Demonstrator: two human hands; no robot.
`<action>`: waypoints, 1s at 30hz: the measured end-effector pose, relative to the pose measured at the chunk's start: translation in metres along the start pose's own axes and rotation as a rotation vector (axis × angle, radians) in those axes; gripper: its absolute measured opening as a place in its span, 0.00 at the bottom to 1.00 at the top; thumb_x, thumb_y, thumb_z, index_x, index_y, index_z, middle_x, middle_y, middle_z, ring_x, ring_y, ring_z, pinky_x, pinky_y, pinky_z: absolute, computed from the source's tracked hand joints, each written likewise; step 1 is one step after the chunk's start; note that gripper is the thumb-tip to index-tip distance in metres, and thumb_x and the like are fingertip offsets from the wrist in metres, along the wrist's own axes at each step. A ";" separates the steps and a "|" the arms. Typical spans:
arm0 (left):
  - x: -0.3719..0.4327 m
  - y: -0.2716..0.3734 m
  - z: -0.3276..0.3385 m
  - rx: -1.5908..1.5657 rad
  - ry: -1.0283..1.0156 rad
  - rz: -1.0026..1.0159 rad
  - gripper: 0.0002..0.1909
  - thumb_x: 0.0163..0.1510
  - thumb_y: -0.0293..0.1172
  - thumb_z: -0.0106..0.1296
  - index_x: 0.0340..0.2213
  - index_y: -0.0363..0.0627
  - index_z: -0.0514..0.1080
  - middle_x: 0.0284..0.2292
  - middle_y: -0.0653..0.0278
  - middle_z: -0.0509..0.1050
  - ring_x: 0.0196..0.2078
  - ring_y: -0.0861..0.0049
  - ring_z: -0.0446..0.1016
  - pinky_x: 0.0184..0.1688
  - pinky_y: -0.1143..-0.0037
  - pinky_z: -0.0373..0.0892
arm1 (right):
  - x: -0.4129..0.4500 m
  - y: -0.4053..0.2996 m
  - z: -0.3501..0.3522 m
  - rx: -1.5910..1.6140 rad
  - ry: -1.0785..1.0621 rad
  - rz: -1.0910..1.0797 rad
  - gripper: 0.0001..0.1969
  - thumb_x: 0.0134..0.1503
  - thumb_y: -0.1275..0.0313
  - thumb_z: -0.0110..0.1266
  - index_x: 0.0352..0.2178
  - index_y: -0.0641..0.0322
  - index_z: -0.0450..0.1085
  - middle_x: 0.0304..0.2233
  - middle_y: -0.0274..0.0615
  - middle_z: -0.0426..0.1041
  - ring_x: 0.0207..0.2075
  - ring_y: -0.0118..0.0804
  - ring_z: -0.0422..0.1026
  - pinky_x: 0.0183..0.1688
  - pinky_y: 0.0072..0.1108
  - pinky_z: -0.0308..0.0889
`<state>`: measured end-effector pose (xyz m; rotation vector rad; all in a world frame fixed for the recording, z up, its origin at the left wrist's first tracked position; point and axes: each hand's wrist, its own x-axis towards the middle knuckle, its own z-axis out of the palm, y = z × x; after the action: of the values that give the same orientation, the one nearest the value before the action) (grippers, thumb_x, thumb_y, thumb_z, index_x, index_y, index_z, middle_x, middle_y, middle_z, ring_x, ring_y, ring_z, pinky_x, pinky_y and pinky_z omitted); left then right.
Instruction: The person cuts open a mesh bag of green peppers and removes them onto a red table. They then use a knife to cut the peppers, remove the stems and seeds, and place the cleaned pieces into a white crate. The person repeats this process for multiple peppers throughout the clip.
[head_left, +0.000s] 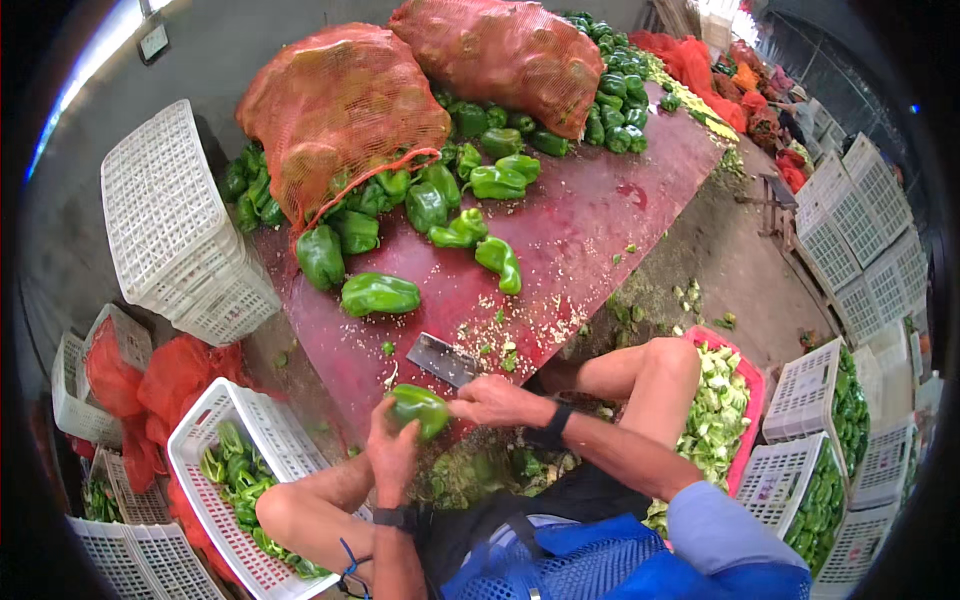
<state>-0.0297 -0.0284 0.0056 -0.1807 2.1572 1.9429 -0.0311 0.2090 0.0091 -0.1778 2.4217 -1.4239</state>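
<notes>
A glossy green bell pepper (420, 409) is gripped in my left hand (393, 450), just off the near corner of the red tabletop (585, 210). My right hand (499, 401) is closed around the handle of a cleaver, its fingers close to the pepper's right side; whether they touch it I cannot tell. The wide cleaver blade (442, 358) points up and left over the table, and the fist hides its handle. Beyond the blade lie a whole pepper (381, 293) and a curved pepper (501, 264). Pale seeds and green scraps are scattered around them.
Orange mesh sacks (345, 105) of peppers rest at the back, peppers spilling from one. Left of my knee is a white crate (225, 397) with peppers inside. A pink tub (746, 390) of pale green trimmings stands right. Stacked crates (169, 202) flank the table; a person sits far right.
</notes>
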 end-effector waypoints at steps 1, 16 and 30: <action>-0.002 -0.002 -0.001 -0.043 -0.015 -0.068 0.30 0.53 0.15 0.56 0.57 0.40 0.66 0.47 0.56 0.76 0.46 0.70 0.76 0.49 0.73 0.74 | -0.009 0.001 -0.003 -0.155 -0.085 -0.060 0.22 0.61 0.56 0.55 0.29 0.68 0.77 0.24 0.60 0.76 0.25 0.49 0.77 0.30 0.40 0.70; -0.001 -0.007 -0.006 0.070 0.028 0.092 0.31 0.50 0.15 0.60 0.57 0.39 0.67 0.41 0.59 0.76 0.41 0.76 0.76 0.44 0.76 0.74 | 0.001 0.058 0.026 -0.655 0.408 -0.192 0.09 0.51 0.70 0.56 0.33 0.62 0.67 0.27 0.50 0.71 0.29 0.54 0.74 0.33 0.42 0.72; -0.001 -0.010 -0.005 0.205 0.184 0.081 0.28 0.47 0.20 0.67 0.50 0.35 0.70 0.33 0.60 0.79 0.33 0.79 0.77 0.36 0.77 0.75 | -0.078 -0.041 0.009 -0.053 0.216 -0.157 0.12 0.63 0.67 0.55 0.37 0.67 0.67 0.29 0.61 0.72 0.33 0.65 0.73 0.36 0.44 0.67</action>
<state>-0.0263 -0.0344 -0.0029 -0.2475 2.5014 1.7924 0.0426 0.2026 0.0570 -0.2423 2.6742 -1.5157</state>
